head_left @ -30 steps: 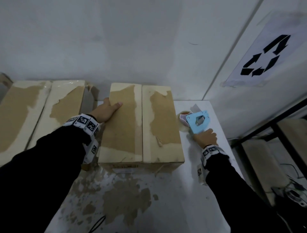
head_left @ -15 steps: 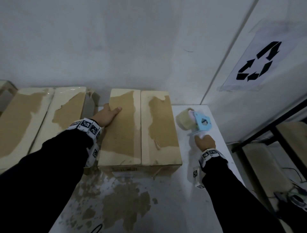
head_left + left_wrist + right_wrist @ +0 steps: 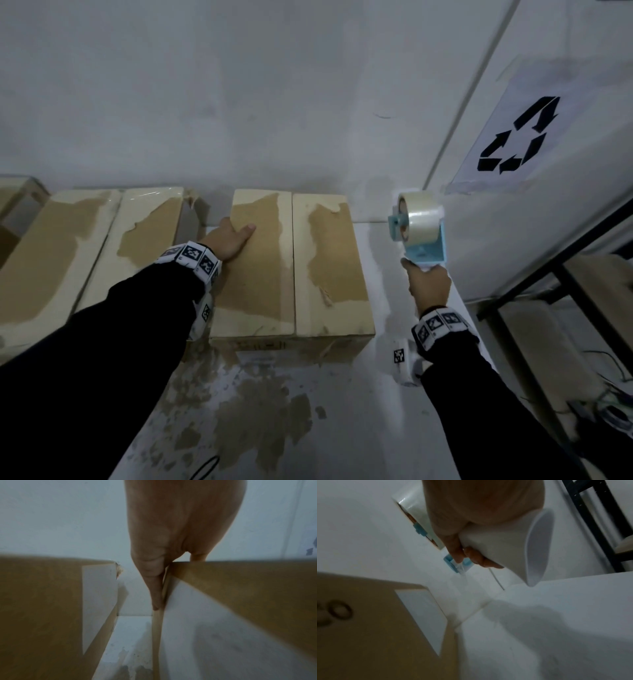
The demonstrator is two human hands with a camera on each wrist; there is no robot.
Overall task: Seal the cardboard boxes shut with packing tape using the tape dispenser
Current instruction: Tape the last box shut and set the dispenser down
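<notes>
R hand: my right hand (image 3: 430, 286) wraps the white handle of the light-blue plastic tape dispenser (image 3: 419, 229), clear roll up, off the white table (image 3: 387, 301)
L hand: my left hand (image 3: 227, 240) lies flat on the brown cardboard box (image 3: 291, 267), fingers down its left side
Relation: box seam lies left of dispenser; runs near-to-far; R hand nearer
Change: dispenser lay on table 1 s ago; now raised

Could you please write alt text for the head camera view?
A right hand holds a blue tape dispenser raised above a white table, while the left hand rests on the left edge of an untaped cardboard box. A second box sits further left.
</notes>
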